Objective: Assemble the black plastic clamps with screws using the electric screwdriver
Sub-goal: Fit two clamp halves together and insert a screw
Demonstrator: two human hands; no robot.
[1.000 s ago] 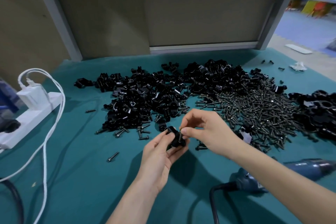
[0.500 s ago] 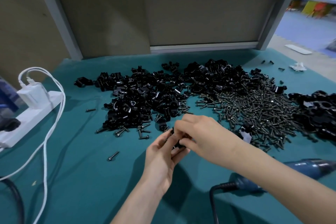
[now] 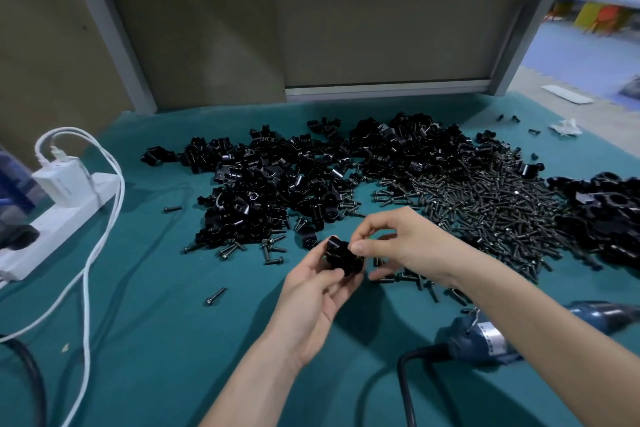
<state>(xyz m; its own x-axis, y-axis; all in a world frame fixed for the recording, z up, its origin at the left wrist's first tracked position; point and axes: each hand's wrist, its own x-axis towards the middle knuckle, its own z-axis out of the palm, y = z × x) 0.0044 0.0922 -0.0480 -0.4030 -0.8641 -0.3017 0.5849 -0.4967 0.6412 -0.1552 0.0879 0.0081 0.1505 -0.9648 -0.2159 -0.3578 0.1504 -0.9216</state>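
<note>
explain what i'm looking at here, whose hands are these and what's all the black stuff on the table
There is no machine here. A person wears a camera on the head, so the single view looks down at their own two hands. The left hand holds a black clamp, and the right hand pinches its top edge. On the green table lie a heap of clamp parts, a heap of screws, a blue electric screwdriver and a white power strip.
</note>
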